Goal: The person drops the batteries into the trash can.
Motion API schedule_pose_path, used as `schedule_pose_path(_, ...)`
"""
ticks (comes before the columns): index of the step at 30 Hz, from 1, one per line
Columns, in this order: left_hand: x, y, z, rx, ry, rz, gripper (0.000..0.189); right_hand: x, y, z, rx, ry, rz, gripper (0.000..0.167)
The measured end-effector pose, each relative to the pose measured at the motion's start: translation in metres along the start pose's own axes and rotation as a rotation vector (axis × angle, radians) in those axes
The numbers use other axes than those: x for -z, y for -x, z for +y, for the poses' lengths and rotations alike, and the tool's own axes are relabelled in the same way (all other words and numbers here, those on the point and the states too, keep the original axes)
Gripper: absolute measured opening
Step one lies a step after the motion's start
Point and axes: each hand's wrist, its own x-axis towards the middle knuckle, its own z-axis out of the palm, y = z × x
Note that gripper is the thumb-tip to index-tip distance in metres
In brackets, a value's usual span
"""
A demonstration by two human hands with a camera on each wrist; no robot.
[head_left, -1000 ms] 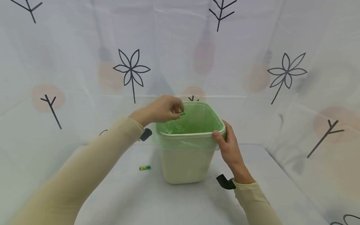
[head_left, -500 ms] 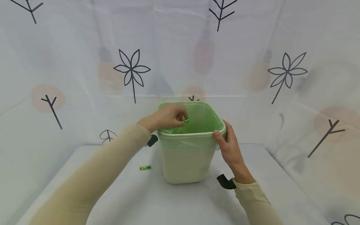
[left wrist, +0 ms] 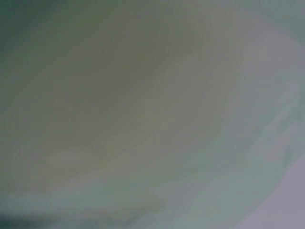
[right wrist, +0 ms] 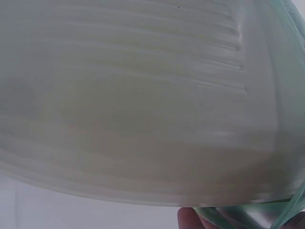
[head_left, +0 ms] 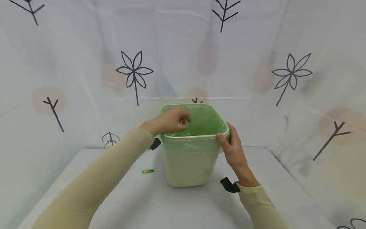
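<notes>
A pale trash bin [head_left: 190, 170] stands upright on the table, with a translucent green bag [head_left: 206, 119] lining it and folded over its rim. Over the left part of its opening is my left hand [head_left: 172, 120], fingers loosely bent and no battery visible between them. Just below the fingertips, a blurred yellow-green battery [head_left: 186, 134] shows inside the bin. My right hand [head_left: 235, 149] grips the bin's right rim, thumb on the near side. Another green-and-gold battery [head_left: 148, 170] lies on the table left of the bin. The left wrist view is blurred; the right wrist view shows the bin's ribbed wall [right wrist: 143, 105].
The white table [head_left: 137, 203] reaches back to a patterned cloth backdrop [head_left: 177, 47] that also hangs at both sides. A black wrist camera mount [head_left: 230, 185] sits on the right forearm, and another black mount [head_left: 155, 144] is under the left wrist.
My left hand moved right and lower into the bin's opening, then its fingers let the battery go, and it dropped below them. The right hand keeps its grip on the rim.
</notes>
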Motion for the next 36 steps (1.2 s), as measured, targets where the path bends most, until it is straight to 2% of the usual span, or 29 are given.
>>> schedule_pose_path(6,0.003,0.001,0.0,0.023,0.007,0.005,0.021,0.001,0.001,0.0,0.013,0.012,-0.014,0.053)
schedule_pose_path(11,0.011,0.007,0.0,-0.01,0.025,0.058,0.017,0.001,0.0,-0.001,0.025,0.015,-0.004,0.052)
schedule_pose_path(18,0.026,0.034,-0.007,-0.065,0.006,0.199,0.014,-0.001,0.0,0.0,0.024,0.007,-0.003,0.052)
schedule_pose_path(24,0.033,0.063,-0.021,-0.044,0.0,0.28,0.016,0.0,0.0,0.001,0.014,0.013,0.001,0.052)
schedule_pose_path(29,0.027,0.085,-0.037,0.026,-0.017,0.283,0.019,0.001,0.0,0.001,0.01,0.016,0.009,0.052)
schedule_pose_path(36,-0.004,0.116,-0.062,0.109,-0.017,0.24,0.018,0.0,0.0,0.002,0.031,-0.012,0.003,0.051)
